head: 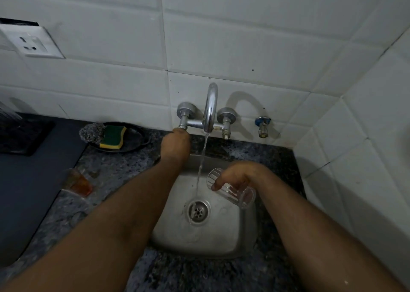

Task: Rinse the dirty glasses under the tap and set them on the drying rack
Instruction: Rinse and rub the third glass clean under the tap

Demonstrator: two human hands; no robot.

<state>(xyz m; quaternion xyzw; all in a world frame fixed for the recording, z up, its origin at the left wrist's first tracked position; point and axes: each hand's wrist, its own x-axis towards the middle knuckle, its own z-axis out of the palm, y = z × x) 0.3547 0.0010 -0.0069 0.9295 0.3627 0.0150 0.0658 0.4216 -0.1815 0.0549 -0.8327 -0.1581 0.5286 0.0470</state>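
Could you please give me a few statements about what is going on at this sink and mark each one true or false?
1. Water is running from the tap into the sink. True.
2. The right hand holds a clear ribbed glass upright on the counter. False: it holds the glass tilted on its side over the sink, beside the stream.
3. The left hand is on the left tap handle. True.
4. The green and yellow sponge lies in the sink. False: it lies in a dark dish on the counter, left of the tap.
5. A glass with orange liquid stands on the counter left of the sink. True.
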